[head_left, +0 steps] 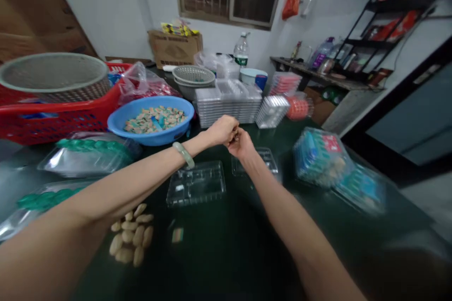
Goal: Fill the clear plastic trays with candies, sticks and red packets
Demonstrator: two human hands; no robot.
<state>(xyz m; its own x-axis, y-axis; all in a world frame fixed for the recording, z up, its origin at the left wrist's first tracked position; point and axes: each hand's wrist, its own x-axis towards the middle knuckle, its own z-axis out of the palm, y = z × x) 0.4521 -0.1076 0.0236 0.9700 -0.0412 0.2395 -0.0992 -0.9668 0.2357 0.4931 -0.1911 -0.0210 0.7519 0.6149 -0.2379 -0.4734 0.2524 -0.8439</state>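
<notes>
The left hand (222, 130) and the right hand (242, 143) meet in the air above the dark green worktop (226, 254). Their fingers are curled in and pinch together at one spot. They seem to hold something very small between them, but it is hidden, so I cannot tell what it is. A pale green bangle (184, 154) sits on the left wrist.

Right under the hands lie two clear plastic trays. The nearer clear tray (196, 183) lies flat and looks empty, with little pockets pressed into it. The second clear tray (254, 162) is partly hidden by the right hand. They are probably kept there so the hands can reach them with ease.

A pile of tan, oval pieces (131, 239) lies loose on the worktop by the left arm, close at hand. One small square piece (177, 234) lies alone just beside the pile.

A blue bowl (151, 122) stands behind the left arm. It is full of small wrapped pieces in tan and green. Behind the hands is a stack of clear trays (229, 103), all empty. A red basket (52, 113) stands at the far left, and a round woven basket (52, 75) rests on top of it.

To the right lie filled packs (319, 155) with blue and red labels, but they are blurry. On the left lie more clear packs with green strips (92, 153).
</notes>
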